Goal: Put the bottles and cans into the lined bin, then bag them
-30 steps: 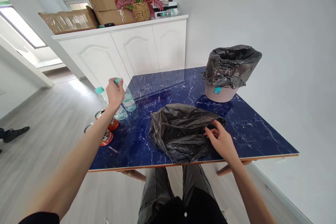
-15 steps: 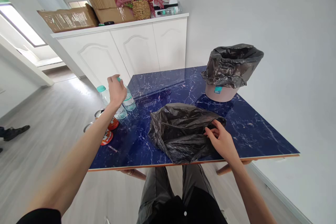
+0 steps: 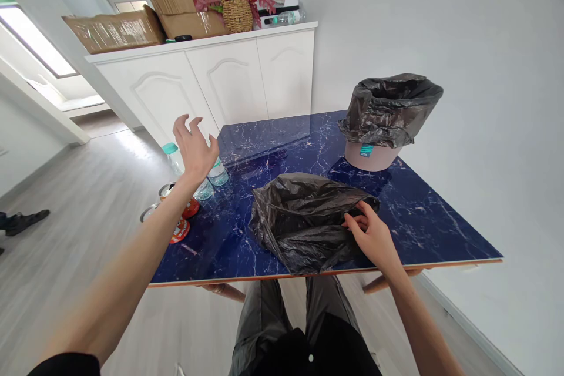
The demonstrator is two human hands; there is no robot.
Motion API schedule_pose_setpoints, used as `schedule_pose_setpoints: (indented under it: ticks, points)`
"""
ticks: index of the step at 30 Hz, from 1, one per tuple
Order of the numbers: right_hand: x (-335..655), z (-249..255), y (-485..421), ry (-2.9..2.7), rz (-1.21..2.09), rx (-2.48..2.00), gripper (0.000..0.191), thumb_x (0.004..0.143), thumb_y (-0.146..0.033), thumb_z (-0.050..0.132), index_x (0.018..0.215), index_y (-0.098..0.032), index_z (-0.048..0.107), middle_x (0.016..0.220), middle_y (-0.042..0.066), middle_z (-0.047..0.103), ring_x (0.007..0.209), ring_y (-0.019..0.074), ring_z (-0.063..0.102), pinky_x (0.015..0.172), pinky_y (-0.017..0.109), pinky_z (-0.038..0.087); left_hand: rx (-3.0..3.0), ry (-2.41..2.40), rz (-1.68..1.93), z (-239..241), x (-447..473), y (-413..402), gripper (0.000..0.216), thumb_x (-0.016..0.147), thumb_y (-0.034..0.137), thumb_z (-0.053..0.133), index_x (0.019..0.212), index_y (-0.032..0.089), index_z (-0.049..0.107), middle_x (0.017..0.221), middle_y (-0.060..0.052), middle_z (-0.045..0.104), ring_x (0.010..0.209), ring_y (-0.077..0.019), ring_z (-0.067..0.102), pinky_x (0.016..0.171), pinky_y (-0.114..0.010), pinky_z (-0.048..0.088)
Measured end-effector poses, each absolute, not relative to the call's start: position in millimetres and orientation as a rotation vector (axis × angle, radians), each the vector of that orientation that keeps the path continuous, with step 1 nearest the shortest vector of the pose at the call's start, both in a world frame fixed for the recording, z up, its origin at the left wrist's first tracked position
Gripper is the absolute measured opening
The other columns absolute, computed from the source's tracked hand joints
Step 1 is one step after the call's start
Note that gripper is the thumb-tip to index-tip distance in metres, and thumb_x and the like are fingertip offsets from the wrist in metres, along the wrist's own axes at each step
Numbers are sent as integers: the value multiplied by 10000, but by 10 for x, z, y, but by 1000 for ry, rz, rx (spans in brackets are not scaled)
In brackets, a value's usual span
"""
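My left hand (image 3: pixel 194 150) is raised over the table's left side, its fingers spread and holding nothing. Just behind and below it are two clear plastic bottles, the left bottle (image 3: pixel 173 155) with a teal cap and the right bottle (image 3: pixel 218 175) partly covered by the hand. Nearer me stand two orange-red cans, a front can (image 3: pixel 180 231) and a rear can (image 3: pixel 191 207), both partly behind my forearm. At the table's front edge lies a black garbage bag (image 3: pixel 304 205), its mouth open upward. My right hand (image 3: pixel 372 236) pinches the bag's right rim; the thumb is inside, partly hidden.
A pinkish trash bin (image 3: pixel 370 157) lined with black plastic stands at the back right of the blue marbled table (image 3: pixel 423 211). Beyond is a white cabinet (image 3: pixel 233 79) carrying cardboard boxes (image 3: pixel 117 32) and a flower basket (image 3: pixel 237 16). A shoe (image 3: pixel 27 222) shows on the floor at left.
My left hand has let go of the right bottle's cap; its fingers have risen and spread apart. My right hand and the bag have stayed put.
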State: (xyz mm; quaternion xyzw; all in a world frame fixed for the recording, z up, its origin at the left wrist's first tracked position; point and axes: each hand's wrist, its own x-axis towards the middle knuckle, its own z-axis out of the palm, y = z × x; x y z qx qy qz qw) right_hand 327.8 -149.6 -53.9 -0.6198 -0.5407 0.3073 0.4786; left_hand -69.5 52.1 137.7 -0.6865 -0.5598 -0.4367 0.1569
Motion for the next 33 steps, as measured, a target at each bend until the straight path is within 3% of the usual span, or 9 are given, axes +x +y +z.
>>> schedule_pose_setpoints:
  ticks: [5, 8, 11, 13, 16, 18, 21, 27, 33]
  points:
    - [3270, -511, -1509, -1313, 756, -1530, 675, 991, -636, 613, 1480, -179, 529, 955, 99, 813, 929, 308, 801, 869, 439, 624, -2463, -1246, -1143, 1537, -304, -27, 216, 1054, 307, 523, 1205, 220, 651, 1310, -141, 643, 1320, -298, 590, 1176, -496, 460]
    - [3261, -480, -1533, -1314, 741, -1537, 693, 984, -635, 620, 1489, -169, 527, 940, 93, 809, 915, 301, 796, 877, 430, 613, -2881, -1185, -787, 1494, -145, -378, 392, 1062, 509, 559, 1313, 217, 631, 1340, -128, 666, 1264, -288, 640, 1120, -453, 502]
    - [3258, -447, -1559, -1310, 725, -1560, 743, 992, -632, 602, 1543, -145, 495, 918, 87, 799, 854, 278, 785, 856, 411, 600, -3080, -1264, -412, 1363, -112, -610, 770, 908, 709, 713, 1478, 216, 551, 1416, -151, 667, 1269, -332, 667, 1077, -431, 519]
    - [3257, -427, -1572, -1301, 710, -1572, 799, 993, -637, 589, 1598, -134, 450, 981, 110, 801, 778, 250, 760, 800, 396, 600, -3089, -1318, -249, 1275, -141, -681, 855, 833, 738, 774, 1485, 226, 567, 1426, -147, 688, 1272, -363, 678, 1047, -427, 523]
    - [3251, -389, -1587, -1304, 636, -1582, 854, 973, -634, 604, 1641, -136, 416, 1136, 158, 792, 668, 197, 694, 722, 371, 592, -3120, -1321, -151, 1213, -206, -712, 458, 964, 579, 669, 1266, 239, 720, 1234, -99, 788, 1102, -315, 748, 931, -384, 538]
    - [3244, -344, -1605, -1328, 584, -1586, 855, 965, -619, 617, 1649, -147, 419, 1222, 177, 776, 610, 159, 643, 687, 349, 573, -3148, -1340, -221, 1237, -241, -733, 302, 1017, 456, 564, 1086, 241, 765, 1024, -66, 811, 908, -257, 757, 812, -343, 531]
    - [3240, -234, -1653, -1385, 544, -1575, 845, 969, -601, 615, 1668, -177, 402, 1239, 175, 778, 512, 115, 529, 611, 320, 522, -3084, -1469, -518, 1359, -262, -830, 307, 1026, 455, 534, 984, 243, 752, 859, -30, 779, 751, -216, 707, 693, -314, 493]
    - [3273, 63, -1775, -1511, 418, -1609, 890, 970, -589, 608, 1695, -165, 316, 752, 8, 738, 473, 166, 521, 566, 317, 465, -2975, -1691, -1050, 1695, -199, -1178, 384, 1045, 541, 534, 825, 239, 622, 708, 1, 681, 672, -188, 672, 631, -293, 495]
    - [3322, 265, -1888, -1622, 358, -1638, 894, 965, -614, 613, 1689, -172, 330, 559, -75, 568, 505, 228, 592, 628, 361, 505, -3055, -1646, -1252, 1884, -128, -1517, 337, 1067, 460, 504, 820, 244, 581, 594, 29, 612, 557, -156, 621, 568, -270, 477]
